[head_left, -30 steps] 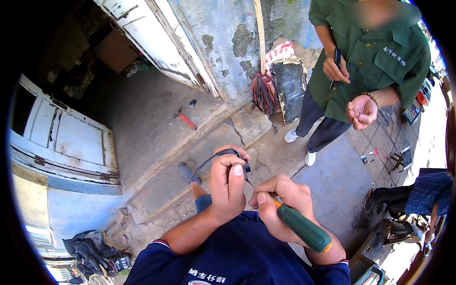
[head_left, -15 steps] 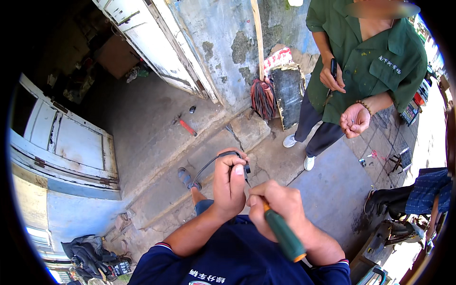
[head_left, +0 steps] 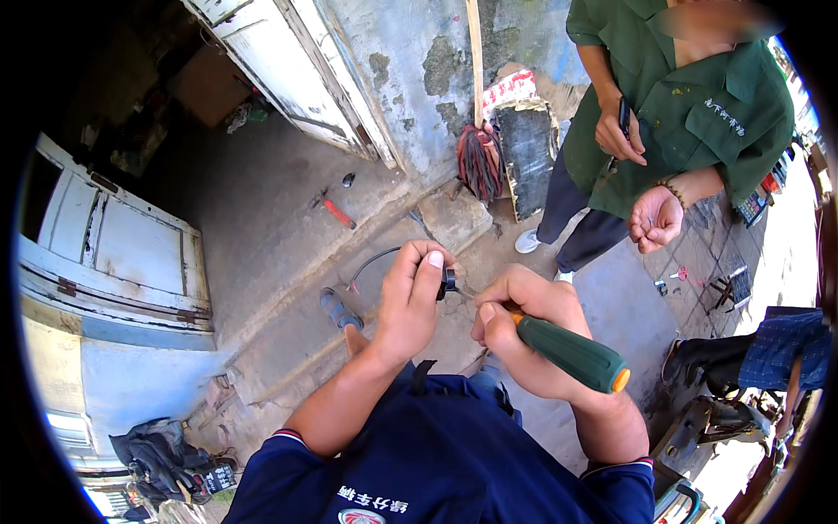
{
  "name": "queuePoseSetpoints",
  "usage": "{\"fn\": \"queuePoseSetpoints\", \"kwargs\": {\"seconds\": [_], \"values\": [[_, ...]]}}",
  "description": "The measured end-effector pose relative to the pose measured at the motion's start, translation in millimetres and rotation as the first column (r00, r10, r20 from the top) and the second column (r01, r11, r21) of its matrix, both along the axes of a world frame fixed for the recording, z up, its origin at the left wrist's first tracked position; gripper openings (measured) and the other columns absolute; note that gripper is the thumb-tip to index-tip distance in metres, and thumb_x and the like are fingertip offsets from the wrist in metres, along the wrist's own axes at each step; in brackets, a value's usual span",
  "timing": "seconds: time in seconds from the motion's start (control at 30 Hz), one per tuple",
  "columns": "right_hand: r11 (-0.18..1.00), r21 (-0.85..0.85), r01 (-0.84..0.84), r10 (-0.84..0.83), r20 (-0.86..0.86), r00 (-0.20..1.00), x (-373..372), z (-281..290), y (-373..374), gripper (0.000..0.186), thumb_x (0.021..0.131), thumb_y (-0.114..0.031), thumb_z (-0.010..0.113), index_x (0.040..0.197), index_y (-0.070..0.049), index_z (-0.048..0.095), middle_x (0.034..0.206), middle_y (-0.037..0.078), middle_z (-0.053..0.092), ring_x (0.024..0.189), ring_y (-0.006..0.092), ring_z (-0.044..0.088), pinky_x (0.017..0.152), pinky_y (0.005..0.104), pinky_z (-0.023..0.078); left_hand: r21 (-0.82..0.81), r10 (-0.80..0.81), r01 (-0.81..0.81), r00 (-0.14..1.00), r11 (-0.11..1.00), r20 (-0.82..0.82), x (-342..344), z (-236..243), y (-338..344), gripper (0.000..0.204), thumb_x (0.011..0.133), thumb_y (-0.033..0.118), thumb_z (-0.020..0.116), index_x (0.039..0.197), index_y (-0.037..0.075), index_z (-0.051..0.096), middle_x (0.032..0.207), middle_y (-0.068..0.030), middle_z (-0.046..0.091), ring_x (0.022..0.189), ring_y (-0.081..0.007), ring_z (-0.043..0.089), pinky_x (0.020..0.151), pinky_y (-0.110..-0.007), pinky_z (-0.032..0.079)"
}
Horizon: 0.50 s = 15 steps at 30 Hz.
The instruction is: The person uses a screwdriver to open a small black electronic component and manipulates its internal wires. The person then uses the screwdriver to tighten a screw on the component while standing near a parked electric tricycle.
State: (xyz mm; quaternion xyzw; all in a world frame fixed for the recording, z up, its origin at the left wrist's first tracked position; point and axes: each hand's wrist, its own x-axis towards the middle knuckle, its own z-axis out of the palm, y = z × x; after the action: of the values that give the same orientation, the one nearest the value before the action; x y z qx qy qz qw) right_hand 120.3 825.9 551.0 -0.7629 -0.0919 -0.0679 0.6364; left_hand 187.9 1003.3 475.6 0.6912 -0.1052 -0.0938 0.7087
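Observation:
My left hand (head_left: pixel 410 301) is closed round a small round black part (head_left: pixel 447 282), which sticks out on its right side. A thin black cable (head_left: pixel 374 258) trails leftward from behind that hand. My right hand (head_left: pixel 537 332) grips a screwdriver (head_left: pixel 572 351) by its green handle with orange ends. The screwdriver's thin shaft points left at the black part; whether its tip touches the part is too small to tell. Both hands are held in front of my dark blue shirt, above the step.
At the upper right a person in a green shirt (head_left: pixel 698 131) holds a black object and cups the other palm. A red-handled tool (head_left: pixel 339 213) lies on the doorway floor. A mop (head_left: pixel 480 162) and dark board (head_left: pixel 524 162) lean on the wall. Another person (head_left: pixel 781 354) is at right.
My right hand has moved right and slightly upward, and the screwdriver handle has swung flatter, pointing more to the right. My left hand has shifted slightly left; the black part remains in it.

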Motion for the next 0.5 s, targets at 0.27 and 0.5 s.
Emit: {"fn": "queuePoseSetpoints", "kwargs": {"seconds": [0.27, 0.5], "values": [[0.995, 0.074, -0.062, 0.065, -0.038, 0.997, 10, -7, -8, 0.005, 0.090, -0.004, 0.062, 0.090, 0.001, 0.064, 0.069, 0.011, 0.065, 0.060, 0.0185, 0.066, 0.060, 0.0321, 0.052, -0.231, -0.080, 0.016, 0.959, 0.973, -0.271, 7, 13, -8, 0.023, 0.109, 0.025, 0.049, 0.105, 0.004, 0.059, 0.087, -0.0035, 0.065, 0.073, -0.0062, 0.056, 0.062, -0.024, 0.045], [0.990, -0.051, -0.135, 0.124, -0.174, 0.977, 24, 6, -12, 0.005, 0.088, -0.004, 0.064, 0.087, 0.000, 0.061, 0.065, 0.015, 0.061, 0.055, 0.0293, 0.064, 0.055, 0.0379, 0.048, -0.065, -0.093, 0.084, 0.984, 0.994, -0.154, 9, 4, -10, 0.020, 0.109, 0.021, 0.051, 0.106, 0.003, 0.059, 0.089, -0.0012, 0.061, 0.078, -0.0055, 0.052, 0.067, -0.024, 0.044]]}}
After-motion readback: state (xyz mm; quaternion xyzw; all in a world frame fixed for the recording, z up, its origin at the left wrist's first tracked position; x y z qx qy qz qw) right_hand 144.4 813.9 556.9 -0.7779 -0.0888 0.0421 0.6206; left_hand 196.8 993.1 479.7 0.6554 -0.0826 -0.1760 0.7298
